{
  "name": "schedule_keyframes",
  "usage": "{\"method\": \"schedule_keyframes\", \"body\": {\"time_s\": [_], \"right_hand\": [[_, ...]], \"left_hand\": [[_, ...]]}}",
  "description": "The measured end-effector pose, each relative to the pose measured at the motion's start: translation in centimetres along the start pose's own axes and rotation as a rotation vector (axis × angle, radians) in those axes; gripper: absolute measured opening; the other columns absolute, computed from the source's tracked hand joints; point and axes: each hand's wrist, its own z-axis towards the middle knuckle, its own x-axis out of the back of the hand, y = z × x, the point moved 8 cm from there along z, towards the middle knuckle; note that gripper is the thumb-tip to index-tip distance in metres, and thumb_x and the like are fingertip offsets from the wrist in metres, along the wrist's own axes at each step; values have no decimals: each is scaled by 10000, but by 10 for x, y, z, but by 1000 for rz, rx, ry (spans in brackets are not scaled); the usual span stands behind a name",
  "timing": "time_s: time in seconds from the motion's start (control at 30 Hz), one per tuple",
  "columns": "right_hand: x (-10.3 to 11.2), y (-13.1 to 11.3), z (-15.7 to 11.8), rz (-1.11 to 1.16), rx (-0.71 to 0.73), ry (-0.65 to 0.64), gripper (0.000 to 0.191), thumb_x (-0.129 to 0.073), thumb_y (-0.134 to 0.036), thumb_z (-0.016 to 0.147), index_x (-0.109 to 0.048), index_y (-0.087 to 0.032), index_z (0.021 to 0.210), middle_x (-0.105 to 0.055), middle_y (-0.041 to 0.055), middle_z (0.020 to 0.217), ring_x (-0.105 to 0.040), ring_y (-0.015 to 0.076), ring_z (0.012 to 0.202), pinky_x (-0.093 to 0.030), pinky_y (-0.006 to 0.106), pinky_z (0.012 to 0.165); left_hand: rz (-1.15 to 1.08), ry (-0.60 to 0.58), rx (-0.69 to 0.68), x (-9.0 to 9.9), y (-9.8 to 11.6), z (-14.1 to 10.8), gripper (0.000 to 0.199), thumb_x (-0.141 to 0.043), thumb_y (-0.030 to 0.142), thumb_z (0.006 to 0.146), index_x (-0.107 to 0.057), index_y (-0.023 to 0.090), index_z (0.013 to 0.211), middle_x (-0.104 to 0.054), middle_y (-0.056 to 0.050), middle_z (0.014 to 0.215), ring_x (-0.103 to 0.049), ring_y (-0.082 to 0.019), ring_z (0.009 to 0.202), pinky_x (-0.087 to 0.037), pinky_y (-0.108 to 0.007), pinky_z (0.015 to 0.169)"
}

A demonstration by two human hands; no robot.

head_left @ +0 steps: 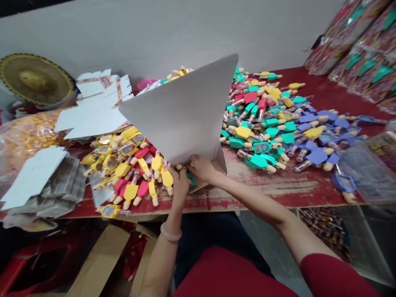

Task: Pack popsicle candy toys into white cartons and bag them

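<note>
Head view: both hands at open cardboard box [220, 159] on red desk [247, 194], white lid [182, 111] raised behind them. Good handling, by judgement: seat pieces flat, press lightly, keep right forearm off side wall, lid clear of knuckles. Green piece [192, 180], likely ice-pop-shaped toy, lies inside box, between hands, just beside left hand [180, 180]. Left fingers bent, right hand [202, 169] reaching inside with fingertips partly hidden; cannot tell whether either grips anything.

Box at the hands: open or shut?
Open: the cardboard box has its large flap raised, with the left hand and right hand at the uncovered opening.
</note>
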Motion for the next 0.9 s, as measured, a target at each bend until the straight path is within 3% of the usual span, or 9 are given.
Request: {"method": "schedule_keyframes", "body": {"time_s": [0.1,0.23,0.3,0.4,0.5,0.6,0.67,0.8,0.9], "right_hand": [[33,59,-17,251,-56,285,339,-462,-379,1043,-613,-167,1259,-756,100,1047,-713,204,892,-522,286,776],[106,161,-22,53,-350,754,401,-416,-304,1018,-579,-107,1327,-677,212,1262,-643,288,1109,-478,386,936],[125,196,-2,-131,-469,724,501,-544,-307,959,-529,-59,1394,-576,294,1395,-552,369,1253,-433,453,993],[127,220,28,-303,-486,466,484,-607,-234,900,-573,-23,1335,-633,322,1286,-512,420,1284,-412,493,1000],[132,214,4,-299,-437,447,440,-605,-218,881,-611,-18,1273,-694,291,1156,-575,404,1210,-458,473,955],[152,189,-72,-44,-396,677,444,-641,-362,883,-642,-96,1239,-720,217,1131,-664,352,1065,-524,446,881],[151,157,-113,237,-188,675,398,-649,-440,892,-673,-186,1197,-728,134,1187,-694,293,1042,-558,397,866],[85,88,-128,567,117,282,288,-658,-312,871,-735,-219,1132,-774,55,1127,-731,223,986,-583,313,837],[32,64,-94,632,199,218,381,-573,-145,771,-753,-216,1099,-787,45,1095,-736,220,1013,-576,323,896]], "left_hand": [[18,23,52,1,-3,-1,427,-582,301,893,-433,232,1287,-594,-76,1174,-571,-219,1158,-475,-363,1041],[23,31,62,2,-3,0,435,-585,294,880,-429,240,1282,-590,-65,1178,-551,-215,1216,-438,-357,1090],[46,39,58,3,-2,2,447,-586,296,879,-425,234,1292,-588,-78,1207,-530,-227,1258,-409,-365,1123],[88,34,68,6,-3,4,450,-592,307,883,-425,238,1294,-580,-89,1249,-495,-243,1315,-375,-368,1152],[95,22,67,6,-5,3,435,-593,321,886,-429,251,1283,-574,-87,1254,-478,-246,1337,-362,-362,1157],[77,30,47,3,-3,1,422,-591,312,878,-433,248,1263,-570,-93,1251,-491,-247,1309,-363,-368,1153],[56,44,39,1,0,2,410,-576,293,867,-429,236,1245,-567,-97,1243,-512,-244,1262,-372,-379,1146],[14,33,38,-5,6,3,389,-544,256,838,-415,227,1204,-562,-86,1207,-540,-227,1179,-393,-390,1129],[16,39,21,-5,9,3,388,-546,255,845,-412,240,1209,-551,-74,1216,-511,-223,1234,-352,-396,1171]]}}
